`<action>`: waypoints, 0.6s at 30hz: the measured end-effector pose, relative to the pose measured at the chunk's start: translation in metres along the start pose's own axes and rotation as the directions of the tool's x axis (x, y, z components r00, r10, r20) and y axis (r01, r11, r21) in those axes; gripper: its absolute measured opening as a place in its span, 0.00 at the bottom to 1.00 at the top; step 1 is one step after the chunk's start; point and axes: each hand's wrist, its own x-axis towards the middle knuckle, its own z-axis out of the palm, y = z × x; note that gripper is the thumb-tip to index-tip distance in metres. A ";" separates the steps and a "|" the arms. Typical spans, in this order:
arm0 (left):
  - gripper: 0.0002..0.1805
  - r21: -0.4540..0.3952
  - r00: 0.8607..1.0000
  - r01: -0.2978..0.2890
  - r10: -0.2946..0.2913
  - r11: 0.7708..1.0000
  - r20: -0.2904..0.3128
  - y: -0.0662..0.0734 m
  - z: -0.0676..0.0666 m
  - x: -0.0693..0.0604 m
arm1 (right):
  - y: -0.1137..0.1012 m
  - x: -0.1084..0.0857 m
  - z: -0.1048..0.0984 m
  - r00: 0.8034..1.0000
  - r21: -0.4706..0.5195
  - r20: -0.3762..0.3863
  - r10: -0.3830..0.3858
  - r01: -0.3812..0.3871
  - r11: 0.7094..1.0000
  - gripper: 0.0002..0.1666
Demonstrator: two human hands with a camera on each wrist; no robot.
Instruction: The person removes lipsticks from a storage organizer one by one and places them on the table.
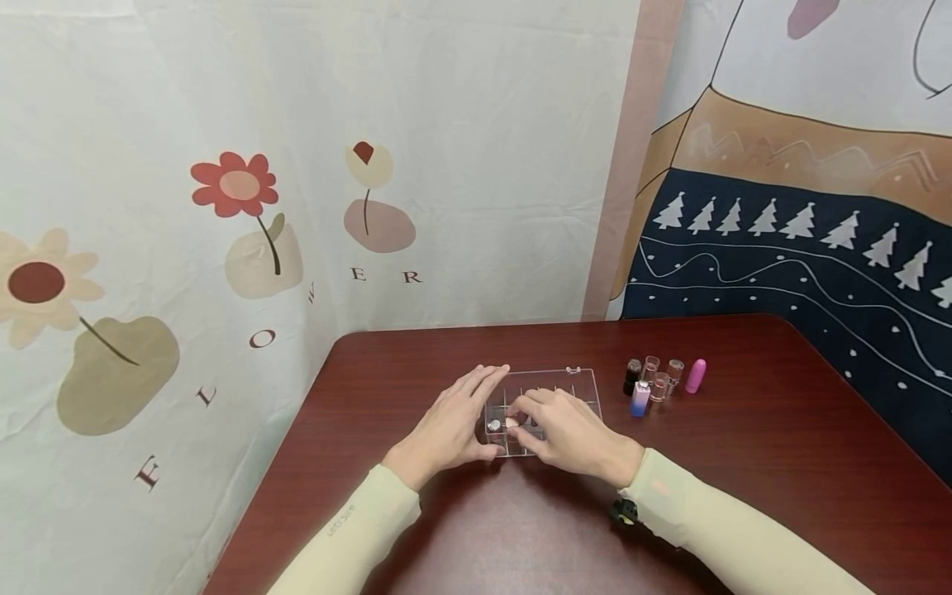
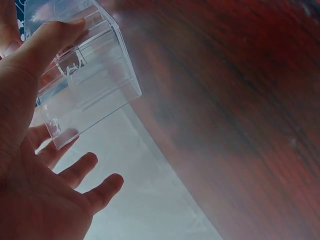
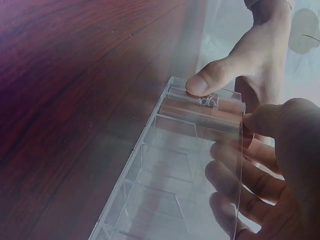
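Observation:
A clear plastic compartment box lies on the table. My left hand holds its left side, the thumb at the near wall and fingertips reaching the far corner; in the left wrist view the other fingers are spread beside it. With thumb and fingertips, my right hand pinches the end of a shiny copper-pink lipstick tube in a left compartment. Just left of it sits a silver-topped tube, its patterned band showing by the left thumb. My right hand hides part of the box's middle.
To the right of the box stand a black-topped tube, a blue-and-purple tube, several clear-capped tubes and a magenta bullet-shaped tube. The reddish-brown table ends at printed hanging cloths.

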 end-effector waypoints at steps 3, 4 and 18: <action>0.73 -0.001 1.000 0.002 -0.002 1.000 0.002 0.000 0.000 0.000 | 0.001 -0.001 0.000 1.000 0.002 -0.005 -0.010 0.010 1.000 0.08; 0.73 -0.002 1.000 0.001 -0.001 1.000 0.001 0.000 0.000 0.000 | 0.001 -0.001 0.000 1.000 0.003 -0.006 -0.012 0.012 1.000 0.08; 0.73 -0.002 1.000 -0.011 0.011 1.000 -0.006 -0.001 0.000 -0.001 | 0.000 -0.002 -0.009 1.000 0.014 -0.021 -0.005 0.005 1.000 0.08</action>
